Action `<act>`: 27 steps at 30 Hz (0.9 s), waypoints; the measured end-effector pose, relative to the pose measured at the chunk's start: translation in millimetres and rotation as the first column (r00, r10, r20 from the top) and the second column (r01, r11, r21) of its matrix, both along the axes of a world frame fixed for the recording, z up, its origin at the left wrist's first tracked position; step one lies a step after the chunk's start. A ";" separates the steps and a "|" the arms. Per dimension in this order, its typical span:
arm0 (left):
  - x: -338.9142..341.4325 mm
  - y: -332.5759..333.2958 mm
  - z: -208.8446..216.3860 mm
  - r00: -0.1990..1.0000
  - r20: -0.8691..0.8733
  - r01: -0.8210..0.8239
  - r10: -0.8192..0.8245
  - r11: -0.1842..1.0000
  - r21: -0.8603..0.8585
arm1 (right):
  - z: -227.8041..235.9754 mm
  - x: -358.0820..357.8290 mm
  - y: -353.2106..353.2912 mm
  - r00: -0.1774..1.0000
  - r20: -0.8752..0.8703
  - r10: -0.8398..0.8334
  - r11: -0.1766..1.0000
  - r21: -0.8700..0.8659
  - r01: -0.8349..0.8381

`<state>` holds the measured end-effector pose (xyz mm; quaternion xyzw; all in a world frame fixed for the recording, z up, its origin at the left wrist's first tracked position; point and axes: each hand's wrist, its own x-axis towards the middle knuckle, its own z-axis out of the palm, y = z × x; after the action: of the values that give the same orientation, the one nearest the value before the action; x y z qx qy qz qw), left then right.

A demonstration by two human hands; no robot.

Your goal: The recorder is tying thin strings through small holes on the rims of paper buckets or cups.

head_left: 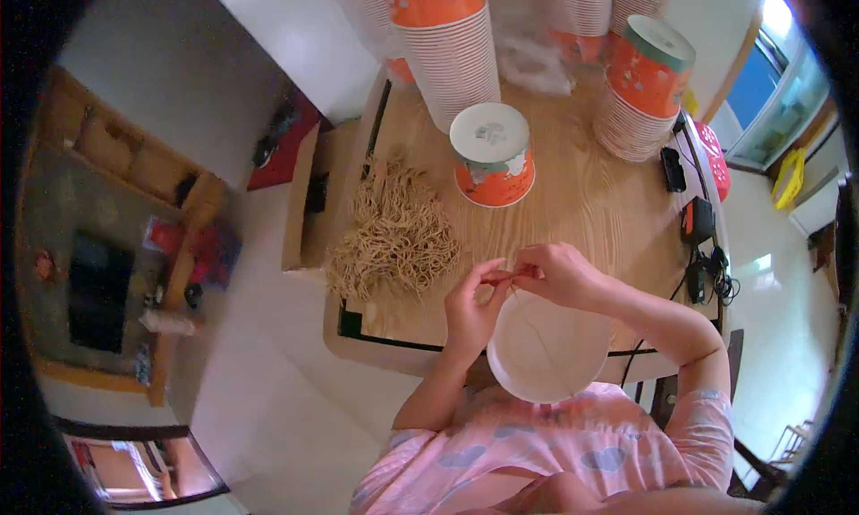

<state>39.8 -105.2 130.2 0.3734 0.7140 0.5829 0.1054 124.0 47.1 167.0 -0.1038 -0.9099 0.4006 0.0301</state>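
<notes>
My left hand (472,307) and my right hand (562,275) meet at the fingertips near the table's front edge, both pinching a thin tan strand (540,338). The strand's loose end hangs down into a white round paper tub (530,385) right below my hands, against my body. What exactly sits between the fingertips is too small to make out. To the left of my hands lies a tangled heap of thin tan strands (394,233), like cord or dried roots. An orange paper tub (497,186) with a green band stands upside down beyond my hands.
A tall stack of white-and-orange tubs (452,63) rises at the back of the wooden table (573,202). Another stack (640,94) stands at the back right. Black adapters (698,220) and cables line the right edge, beside a pink basket (714,161). An open cardboard box (309,193) is left.
</notes>
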 end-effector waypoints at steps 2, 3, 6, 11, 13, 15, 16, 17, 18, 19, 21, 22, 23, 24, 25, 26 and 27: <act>-3.4 1.2 -7.3 0.998 0.069 0.000 -0.005 0.998 0.064 | 5.0 -0.3 -2.6 1.000 0.024 -0.007 0.999 -0.042 0.008; -6.6 0.9 -12.4 0.993 0.117 0.011 -0.025 0.993 0.115 | 8.0 -1.8 -4.5 0.999 0.032 -0.028 0.995 -0.097 0.031; -16.6 -1.1 -35.5 0.936 0.348 0.016 -0.050 0.995 0.101 | 15.8 -1.7 -11.4 0.992 -0.115 -0.048 0.998 0.022 0.051; -21.6 -1.0 -39.4 0.872 0.488 -0.062 -0.044 0.978 0.198 | 15.3 1.2 -22.0 0.989 -0.135 0.055 0.981 0.194 -0.028; -22.1 -0.9 -40.7 0.861 0.508 -0.099 -0.026 0.971 0.218 | 13.5 1.9 -22.2 0.992 -0.102 0.072 0.972 0.229 -0.047; -22.9 0.1 -44.5 0.860 0.509 -0.075 -0.034 0.978 0.193 | 9.0 2.5 -19.3 0.992 -0.120 0.031 0.992 0.121 -0.017; -22.6 0.3 -46.1 0.855 0.518 -0.089 -0.031 0.975 0.206 | 9.2 3.7 -19.8 0.993 -0.109 0.045 0.990 0.135 -0.030; -22.2 -0.1 -48.5 0.847 0.529 -0.073 -0.050 0.975 0.211 | 8.3 4.7 -20.9 0.998 -0.068 -0.005 0.998 0.065 0.010; -21.9 -0.2 -50.5 0.839 0.539 -0.057 -0.070 0.975 0.216 | 7.5 4.4 -21.2 0.998 -0.023 -0.054 0.999 -0.003 0.054; -21.6 0.1 -52.3 0.836 0.545 -0.072 -0.064 0.972 0.224 | 6.3 2.6 -20.9 0.999 -0.016 -0.040 0.999 0.006 0.040; -20.5 0.7 -55.6 0.814 0.576 -0.084 -0.072 0.967 0.240 | 2.0 0.6 -20.7 0.997 -0.049 -0.053 0.998 -0.020 0.052; -20.4 0.7 -55.4 0.812 0.580 -0.092 -0.070 0.965 0.246 | -0.5 -1.7 -18.0 0.998 -0.044 -0.046 0.999 -0.013 0.045; -21.0 0.7 -52.6 0.825 0.556 -0.065 -0.098 0.962 0.267 | -2.0 -5.0 -14.4 1.000 0.010 -0.019 1.000 -0.011 0.019; -21.2 0.9 -50.9 0.838 0.531 -0.038 -0.125 0.957 0.286 | -3.0 -8.0 -11.2 0.998 0.064 0.007 1.000 -0.011 -0.006; -20.9 1.5 -50.6 0.836 0.534 -0.042 -0.126 0.956 0.292 | -3.6 -10.4 -8.7 0.998 0.068 0.009 1.000 -0.004 -0.009; -20.7 1.9 -50.5 0.845 0.521 -0.047 -0.121 0.954 0.297 | -4.1 -13.3 -5.9 0.993 0.110 0.035 0.998 -0.053 -0.029; -20.4 2.1 -50.4 0.854 0.508 -0.052 -0.115 0.952 0.302 | -4.0 -15.2 -3.9 0.987 0.150 0.062 0.994 -0.102 -0.047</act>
<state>19.4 -103.0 79.9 0.2256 0.5539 0.7631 0.2449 108.8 43.2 163.1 -0.1108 -0.8913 0.4362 -0.0560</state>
